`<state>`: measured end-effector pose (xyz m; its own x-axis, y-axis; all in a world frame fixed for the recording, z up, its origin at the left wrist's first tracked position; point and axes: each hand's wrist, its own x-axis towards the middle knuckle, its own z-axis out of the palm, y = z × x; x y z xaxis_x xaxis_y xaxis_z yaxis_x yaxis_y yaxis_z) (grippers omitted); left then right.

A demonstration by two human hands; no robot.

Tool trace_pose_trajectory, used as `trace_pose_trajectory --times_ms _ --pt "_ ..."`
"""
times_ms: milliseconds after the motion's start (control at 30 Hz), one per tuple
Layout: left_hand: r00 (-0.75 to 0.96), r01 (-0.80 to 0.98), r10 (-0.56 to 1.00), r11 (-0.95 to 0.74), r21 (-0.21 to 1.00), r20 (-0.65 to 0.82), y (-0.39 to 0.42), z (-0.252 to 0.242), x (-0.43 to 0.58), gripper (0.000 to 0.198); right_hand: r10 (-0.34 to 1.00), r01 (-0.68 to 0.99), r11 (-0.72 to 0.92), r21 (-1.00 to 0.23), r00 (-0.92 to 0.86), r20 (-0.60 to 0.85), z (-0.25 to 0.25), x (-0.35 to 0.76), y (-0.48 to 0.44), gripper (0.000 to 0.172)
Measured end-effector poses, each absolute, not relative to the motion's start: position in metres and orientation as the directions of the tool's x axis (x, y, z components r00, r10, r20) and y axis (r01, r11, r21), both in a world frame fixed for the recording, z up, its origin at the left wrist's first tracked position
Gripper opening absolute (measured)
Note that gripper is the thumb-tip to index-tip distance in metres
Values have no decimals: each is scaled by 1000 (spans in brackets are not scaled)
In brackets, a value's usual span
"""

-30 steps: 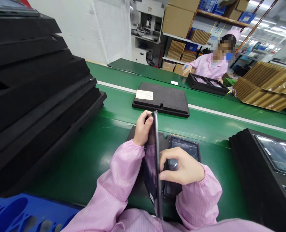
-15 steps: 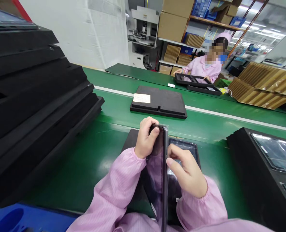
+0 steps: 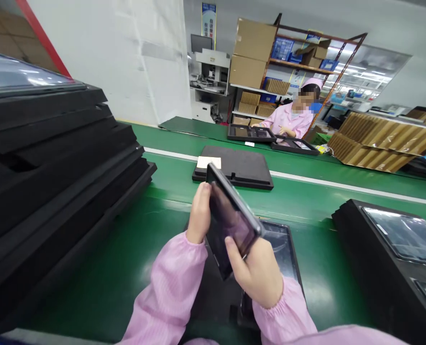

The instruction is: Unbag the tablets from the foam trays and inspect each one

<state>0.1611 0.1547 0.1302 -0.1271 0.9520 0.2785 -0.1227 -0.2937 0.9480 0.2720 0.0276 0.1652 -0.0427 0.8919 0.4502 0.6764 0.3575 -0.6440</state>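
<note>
So, L hand (image 3: 199, 218) & R hand (image 3: 259, 273) w/ fingers (image 3: 205, 191) round tilted tablet (image 3: 227, 211), R thumb (image 3: 233, 254) on front.

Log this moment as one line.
left grip: on tablet | right grip: on tablet | tablet: raised, tilted | second tablet: partly hidden behind right grip

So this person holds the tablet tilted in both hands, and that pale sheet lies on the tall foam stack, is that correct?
Not quite: the pale sheet lies on the low black foam tray beyond the tablet, not on the tall foam stack, as the head view shows. The left hand and right hand do hold the tablet tilted.
</note>
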Motion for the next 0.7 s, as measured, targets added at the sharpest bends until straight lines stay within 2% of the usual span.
trace_pose_trajectory --times_ms 100,167,233,300,433,500,600,700 --pt "-181 -154 927 -357 921 329 148 137 165 56 950 664 309 -681 -249 189 176 277 18 40" --pt "-181 -183 889 -451 874 421 143 141 168 56 936 608 317 -728 -324 137 183 285 11 54" --pt "-174 -190 841 -539 820 512 140 142 170 55 924 508 321 -800 -355 145 188 293 8 61" --pt "-133 -171 805 -593 787 578 139 140 170 57 931 408 293 -865 -327 162 189 298 8 55" --pt "-24 -130 784 -617 776 620 140 135 171 57 974 333 206 -920 -160 160 184 294 16 17" --pt "-15 -122 789 -612 782 615 141 135 171 57 970 302 238 -923 -131 207 180 290 22 8" --pt "-19 -132 820 -569 812 572 143 138 172 56 952 237 305 -922 -68 298 174 283 31 14" --pt "3 -172 858 -506 845 514 146 140 174 56 955 182 287 -940 22 295 168 275 37 19"
